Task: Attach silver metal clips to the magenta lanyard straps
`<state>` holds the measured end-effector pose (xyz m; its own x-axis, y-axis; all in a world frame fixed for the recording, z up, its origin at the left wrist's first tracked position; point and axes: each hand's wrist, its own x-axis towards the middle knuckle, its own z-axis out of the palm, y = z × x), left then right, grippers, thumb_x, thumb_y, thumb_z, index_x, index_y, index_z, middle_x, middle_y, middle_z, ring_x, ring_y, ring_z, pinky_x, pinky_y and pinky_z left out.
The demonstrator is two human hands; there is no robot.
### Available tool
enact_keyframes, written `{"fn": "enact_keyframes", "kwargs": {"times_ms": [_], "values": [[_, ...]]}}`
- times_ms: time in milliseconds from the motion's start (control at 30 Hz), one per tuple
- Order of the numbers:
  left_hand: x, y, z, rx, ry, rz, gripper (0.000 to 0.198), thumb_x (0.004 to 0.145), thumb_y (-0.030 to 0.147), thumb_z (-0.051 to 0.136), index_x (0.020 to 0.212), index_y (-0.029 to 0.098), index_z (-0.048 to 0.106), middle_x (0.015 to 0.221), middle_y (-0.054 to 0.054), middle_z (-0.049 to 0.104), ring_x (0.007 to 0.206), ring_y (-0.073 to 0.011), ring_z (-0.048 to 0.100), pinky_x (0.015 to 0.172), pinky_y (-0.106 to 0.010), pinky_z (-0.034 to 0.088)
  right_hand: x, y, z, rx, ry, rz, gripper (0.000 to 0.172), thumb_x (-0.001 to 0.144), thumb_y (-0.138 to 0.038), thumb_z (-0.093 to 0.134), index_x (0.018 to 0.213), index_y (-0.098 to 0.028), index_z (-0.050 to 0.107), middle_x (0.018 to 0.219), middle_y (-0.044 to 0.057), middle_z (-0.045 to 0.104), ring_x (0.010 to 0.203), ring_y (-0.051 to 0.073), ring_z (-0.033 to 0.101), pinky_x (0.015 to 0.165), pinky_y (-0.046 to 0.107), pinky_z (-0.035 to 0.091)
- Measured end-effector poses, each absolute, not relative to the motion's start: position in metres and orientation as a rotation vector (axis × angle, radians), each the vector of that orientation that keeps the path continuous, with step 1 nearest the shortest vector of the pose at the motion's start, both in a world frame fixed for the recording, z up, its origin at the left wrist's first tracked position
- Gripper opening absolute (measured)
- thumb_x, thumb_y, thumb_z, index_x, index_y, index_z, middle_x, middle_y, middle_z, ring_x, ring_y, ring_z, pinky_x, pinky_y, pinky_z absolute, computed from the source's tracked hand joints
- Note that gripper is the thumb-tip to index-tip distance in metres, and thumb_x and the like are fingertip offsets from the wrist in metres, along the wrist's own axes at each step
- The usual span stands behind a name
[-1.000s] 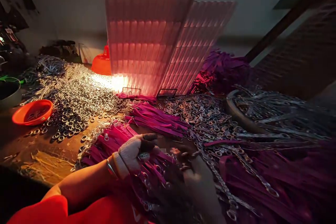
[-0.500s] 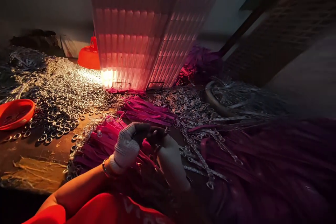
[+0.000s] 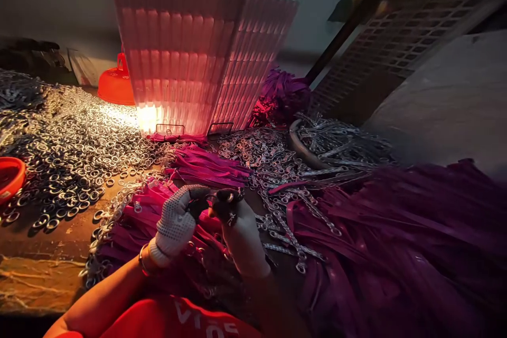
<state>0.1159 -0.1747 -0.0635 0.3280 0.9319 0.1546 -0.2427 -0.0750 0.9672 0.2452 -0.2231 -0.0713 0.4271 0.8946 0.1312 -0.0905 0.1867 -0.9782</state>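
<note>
Lamplit workbench (image 3: pixel 65 243) | left hand (image 3: pixel 176 224) seems to pinch small metal ring (image 3: pixel 211 196) beside right hand (image 3: pixel 242 232), whose curled, shadowed grip I cannot tell | purple straps (image 3: pixel 144 214) beneath | ring likely light, stiff, slick; best held by its rim

Table (image 3: pixel 71 240): brown, bare strip at left front; tan wrinkled patch (image 3: pixel 39 280) at front edge, material unclear. Left: broad spread of metal rings (image 3: pixel 67 158), loose, overlapping; red bowl (image 3: pixel 13 185) beside them, cut by frame. Centre: magenta straps (image 3: pixel 130 219), metal ends mostly leftward; second bundle (image 3: pixel 209 166) behind. Back: two upright ribbed panels (image 3: pixel 178 63), wire stands (image 3: pixel 170 129) at base. Right of centre: scattered chains (image 3: pixel 253 150). Far right: large purple heap (image 3: pixel 396 237), support beneath hidden.
</note>
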Motion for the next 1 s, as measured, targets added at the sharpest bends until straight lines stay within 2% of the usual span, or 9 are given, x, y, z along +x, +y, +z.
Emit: {"fn": "enact_keyframes", "kwargs": {"times_ms": [67,133,233,333,500,567,733,900,1000], "values": [[0.112,-0.172,-0.064,1.243,0.784,1.059,0.024,0.080,0.028,0.072,0.100,0.015,0.075,0.093,-0.007,0.073,0.081,-0.0138,0.065,0.073,-0.022,0.052,0.247,-0.224,-0.069,-1.203,-0.902,0.786,0.023,0.077,-0.035,0.070,0.092,-0.019,0.066,0.083,0.002,0.068,0.070,0.015,0.058,0.068,0.028,0.050],[0.109,-0.170,-0.062,1.160,0.782,0.906,0.027,0.082,0.037,0.070,0.096,0.013,0.073,0.075,-0.004,0.068,0.057,-0.0074,0.054,0.051,-0.017,0.042,0.250,-0.225,-0.065,-1.226,-0.977,0.776,0.023,0.075,-0.033,0.070,0.092,-0.018,0.068,0.086,0.003,0.070,0.075,0.017,0.061,0.071,0.029,0.051],[0.104,-0.168,-0.057,1.130,0.731,0.746,0.034,0.082,0.046,0.070,0.080,0.012,0.065,0.057,0.003,0.053,0.044,-0.0028,0.037,0.040,-0.015,0.026,0.252,-0.227,-0.054,-1.249,-1.146,0.856,0.024,0.077,-0.031,0.066,0.096,-0.017,0.070,0.088,0.004,0.070,0.084,0.020,0.063,0.075,0.030,0.051],[0.101,-0.166,-0.053,1.126,0.732,0.688,0.038,0.079,0.047,0.073,0.072,0.014,0.055,0.055,0.005,0.046,0.042,-0.0026,0.034,0.037,-0.015,0.022,0.258,-0.229,-0.045,-1.340,-1.328,0.762,0.023,0.084,-0.027,0.055,0.099,-0.017,0.070,0.089,0.004,0.069,0.086,0.020,0.061,0.078,0.031,0.049],[0.103,-0.170,-0.057,1.002,0.724,0.638,0.034,0.079,0.047,0.071,0.086,0.017,0.056,0.063,0.003,0.052,0.041,-0.0036,0.033,0.033,-0.015,0.017,0.271,-0.235,-0.047,-1.488,-1.628,0.438,0.029,0.083,-0.012,0.045,0.100,-0.018,0.068,0.096,0.007,0.067,0.087,0.020,0.057,0.080,0.031,0.045],[0.106,-0.174,-0.062,1.038,0.729,0.652,0.031,0.081,0.045,0.068,0.087,0.017,0.057,0.060,0.004,0.050,0.041,-0.0038,0.032,0.034,-0.015,0.019,0.271,-0.239,-0.051,-1.496,-1.716,0.496,0.032,0.082,-0.009,0.044,0.102,-0.019,0.066,0.097,0.006,0.067,0.086,0.019,0.058,0.077,0.029,0.044],[0.107,-0.178,-0.066,1.281,0.734,0.622,0.024,0.082,0.038,0.066,0.087,0.015,0.059,0.066,0.002,0.056,0.051,-0.0064,0.043,0.046,-0.017,0.033,0.269,-0.248,-0.057,-1.697,-1.832,0.393,0.024,0.074,-0.002,0.044,0.084,-0.018,0.059,0.085,0.006,0.066,0.074,0.017,0.055,0.064,0.025,0.037],[0.106,-0.171,-0.051,1.813,0.665,0.499,0.013,0.080,0.026,0.065,0.079,0.014,0.062,0.076,-0.003,0.063,0.069,-0.0113,0.050,0.059,-0.020,0.038,0.274,-0.257,-0.054,-1.841,-2.009,0.243,0.011,0.070,-0.009,0.055,0.077,-0.017,0.060,0.076,0.006,0.066,0.066,0.017,0.055,0.058,0.027,0.029],[0.115,-0.173,-0.044,1.701,0.692,0.486,0.018,0.080,0.030,0.062,0.073,0.015,0.056,0.065,0.000,0.055,0.058,-0.0089,0.044,0.051,-0.019,0.033,0.275,-0.261,-0.053,-1.818,-2.025,0.145,0.007,0.068,-0.016,0.058,0.075,-0.017,0.061,0.074,0.006,0.066,0.065,0.018,0.056,0.057,0.028,0.027]]}}
